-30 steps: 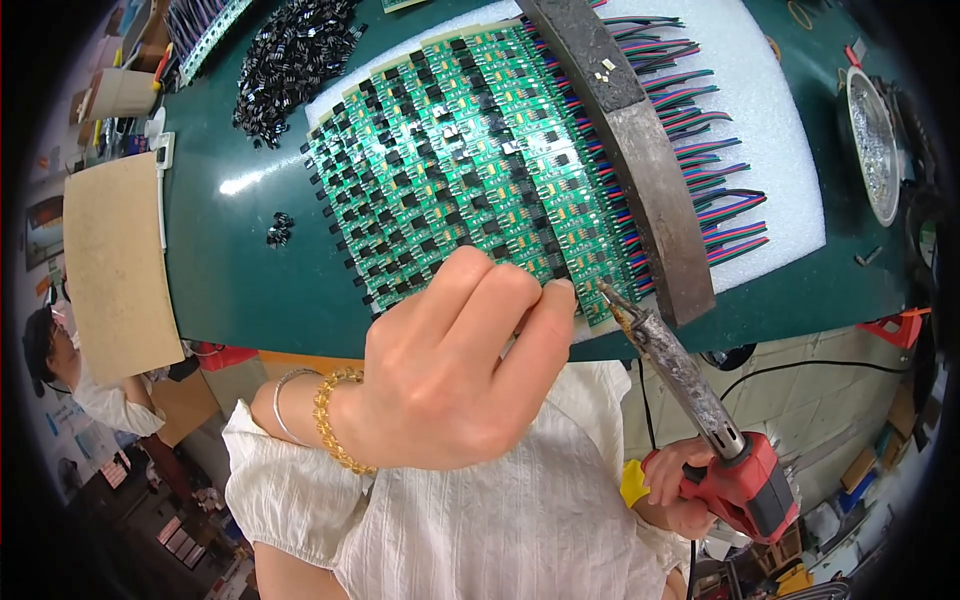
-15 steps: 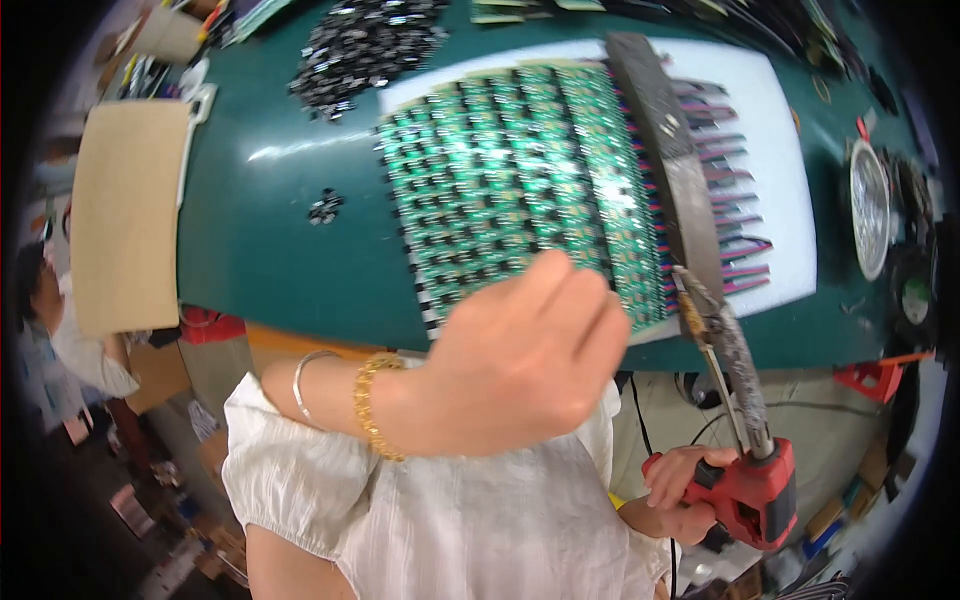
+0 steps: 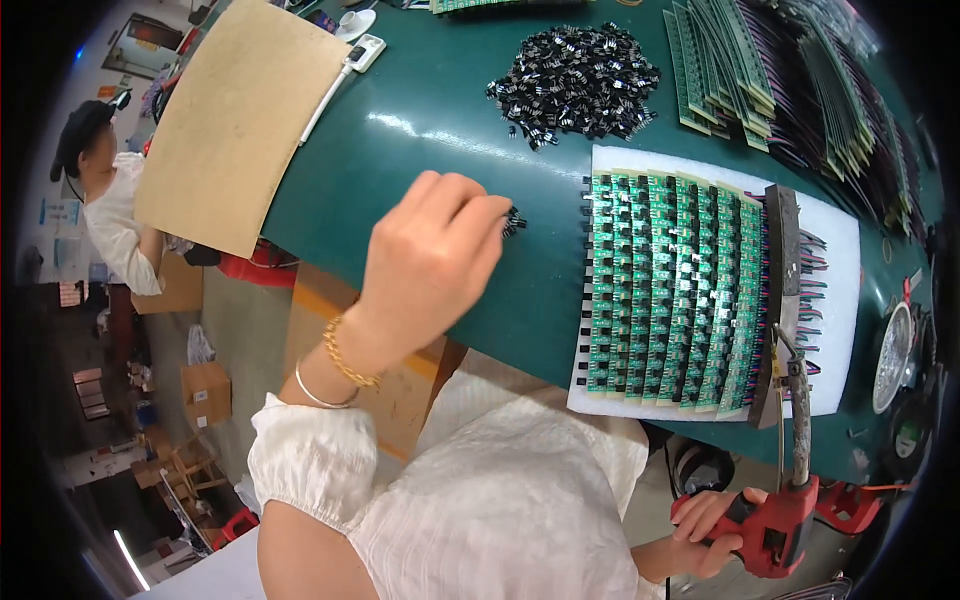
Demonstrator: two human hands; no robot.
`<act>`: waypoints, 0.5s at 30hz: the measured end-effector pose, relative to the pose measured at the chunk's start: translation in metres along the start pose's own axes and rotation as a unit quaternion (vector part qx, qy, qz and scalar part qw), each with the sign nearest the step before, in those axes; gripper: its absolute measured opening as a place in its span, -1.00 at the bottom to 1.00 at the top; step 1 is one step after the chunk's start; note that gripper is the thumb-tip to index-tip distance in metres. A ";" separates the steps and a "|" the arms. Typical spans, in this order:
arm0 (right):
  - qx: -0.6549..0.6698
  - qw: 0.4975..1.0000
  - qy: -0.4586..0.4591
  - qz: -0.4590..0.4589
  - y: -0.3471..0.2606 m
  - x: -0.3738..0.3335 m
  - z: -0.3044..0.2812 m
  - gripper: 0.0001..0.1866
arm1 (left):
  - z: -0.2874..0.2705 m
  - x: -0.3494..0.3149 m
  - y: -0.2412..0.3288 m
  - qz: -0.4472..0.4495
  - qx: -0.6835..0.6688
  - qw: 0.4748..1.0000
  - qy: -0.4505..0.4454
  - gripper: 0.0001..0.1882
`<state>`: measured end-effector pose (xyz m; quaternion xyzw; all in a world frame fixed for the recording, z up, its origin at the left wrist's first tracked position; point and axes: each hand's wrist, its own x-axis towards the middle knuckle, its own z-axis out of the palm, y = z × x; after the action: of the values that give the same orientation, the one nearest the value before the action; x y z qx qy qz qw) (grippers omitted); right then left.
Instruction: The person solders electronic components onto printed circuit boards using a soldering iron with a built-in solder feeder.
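A few small black components (image 3: 514, 221) lie loose on the green desk (image 3: 420, 130), toward its near edge and left of the white foam pad (image 3: 835, 225). The left hand (image 3: 430, 265) is right on them: its fingers are curled together and the fingertips (image 3: 492, 212) pinch down at this little cluster, so the hand is nearly closed, but it cannot be told if a piece is already between the fingers. The rows of green circuit boards (image 3: 670, 290) lie on the pad to the right of this hand; their long rows run from the near edge toward the far edge. The big heap of black components (image 3: 575, 80) is further, near the far edge. The right hand (image 3: 715, 520) is below the near edge, closed around the red soldering iron (image 3: 785, 500), whose long shaft points up to the near right corner of the boards. The left hand is much nearer to the loose parts.
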<state>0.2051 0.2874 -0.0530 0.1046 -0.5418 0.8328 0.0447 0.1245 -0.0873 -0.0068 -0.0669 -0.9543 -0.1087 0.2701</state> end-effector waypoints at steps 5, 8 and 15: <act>-0.003 1.000 0.022 0.000 0.000 -0.004 0.006 -0.38 | -0.009 0.000 -0.023 0.010 0.009 0.998 -0.059 -0.85; -0.004 1.000 0.013 0.000 -0.001 -0.004 0.007 -0.39 | -0.009 -0.003 -0.023 -0.005 -0.016 0.996 -0.085 -0.84; 0.007 0.999 0.040 0.008 -0.001 -0.007 0.010 -0.40 | -0.001 -0.007 -0.028 0.023 -0.033 0.993 -0.108 -0.86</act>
<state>0.2137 0.2792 -0.0503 0.0676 -0.5345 0.8404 0.0589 0.1251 -0.1152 -0.0146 -0.1091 -0.9720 -0.1264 0.1652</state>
